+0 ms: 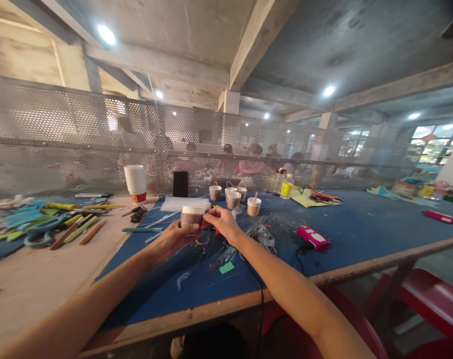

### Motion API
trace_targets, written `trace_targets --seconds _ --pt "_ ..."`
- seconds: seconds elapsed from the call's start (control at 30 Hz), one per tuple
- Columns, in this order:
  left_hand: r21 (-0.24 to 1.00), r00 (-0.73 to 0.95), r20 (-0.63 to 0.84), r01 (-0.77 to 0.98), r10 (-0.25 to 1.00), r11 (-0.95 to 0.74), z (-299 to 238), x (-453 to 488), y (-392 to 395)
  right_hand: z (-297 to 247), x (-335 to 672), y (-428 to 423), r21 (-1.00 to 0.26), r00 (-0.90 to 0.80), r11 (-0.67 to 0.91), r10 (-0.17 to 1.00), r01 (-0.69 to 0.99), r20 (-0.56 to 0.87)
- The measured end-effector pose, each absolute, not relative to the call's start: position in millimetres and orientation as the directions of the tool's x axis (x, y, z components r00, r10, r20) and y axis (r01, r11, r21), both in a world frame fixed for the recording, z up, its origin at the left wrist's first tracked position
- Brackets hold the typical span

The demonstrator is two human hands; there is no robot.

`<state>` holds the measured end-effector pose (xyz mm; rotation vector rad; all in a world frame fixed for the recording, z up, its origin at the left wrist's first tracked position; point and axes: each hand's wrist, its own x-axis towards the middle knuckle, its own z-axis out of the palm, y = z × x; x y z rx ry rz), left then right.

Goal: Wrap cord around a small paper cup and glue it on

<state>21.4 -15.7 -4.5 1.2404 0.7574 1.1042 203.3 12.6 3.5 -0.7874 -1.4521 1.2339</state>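
Cup (192,218), brown with a pale rim, is over the blue desk (346,239); the left grip (174,237) grasps it low down; the right grip (222,223) meets its right side, whether clenched I cannot tell; small baskets (233,199) stand beyond; a green scrap (227,268) lies nearer.

My head camera looks down on a near, flat blue table (155,294). It faces a grey perforated-metal screen (226,129).
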Motion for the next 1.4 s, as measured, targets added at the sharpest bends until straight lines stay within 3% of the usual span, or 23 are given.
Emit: trace_targets --seconds 0.13,0.37,0.43,0.53,0.63,0.87,0.97,1.07,1.2,1.3,1.4 --pt "0.959 0.351 0.140 -0.281 0.926 -0.038 -3.3 16.6 -13.2 2.8 200.8 9.4 -0.947 -0.282 0.285 0.906 -0.149 0.317" --pt "0.936 0.304 0.144 -0.349 0.942 -0.031 -3.1 11.8 -9.3 0.0 199.3 -2.4 -0.855 -0.369 0.515 0.809 0.066 0.459" --pt "0.931 0.315 0.155 -0.362 0.936 -0.032 -3.7 11.5 -9.4 -1.6 198.1 -8.1 -0.772 -0.424 0.618 0.745 0.150 0.515" --pt "0.935 0.345 0.167 -0.354 0.923 -0.037 -4.2 10.1 -10.0 -4.3 195.9 -16.3 -0.541 -0.520 0.789 0.605 0.291 0.603" --pt "0.950 0.337 0.137 -0.312 0.932 -0.027 -3.5 9.2 -10.7 -5.6 194.9 -23.7 -0.344 -0.619 0.867 0.498 0.360 0.607" --pt "0.950 0.205 0.098 -0.309 0.974 -0.031 -0.1 9.3 -11.7 -1.0 197.3 -40.8 -0.197 -0.705 0.913 0.403 0.358 0.584" --pt "0.929 0.241 0.143 -0.366 0.960 -0.047 -1.2 7.0 -9.6 4.9 203.4 -32.3 -0.212 -0.577 0.853 0.485 0.476 0.657" --pt "0.923 0.230 0.124 -0.385 0.965 -0.027 -3.6 4.4 -5.7 9.7 219.7 -10.5 -0.340 -0.300 0.651 0.668 0.678 0.680" --pt "0.916 0.248 0.118 -0.400 0.962 -0.009 -4.6 2.5 -4.4 3.9 250.8 17.9 -0.383 -0.184 0.330 0.910 0.863 0.371" --pt "0.908 0.272 0.121 -0.418 0.955 0.004 -3.3 2.4 -7.2 -4.8 264.3 26.7 -0.350 -0.190 0.248 0.963 0.903 0.192" --pt "0.905 0.285 0.114 -0.426 0.952 0.019 -2.3 3.0 -9.7 -8.2 264.3 27.1 -0.326 -0.189 0.214 0.976 0.921 0.106"
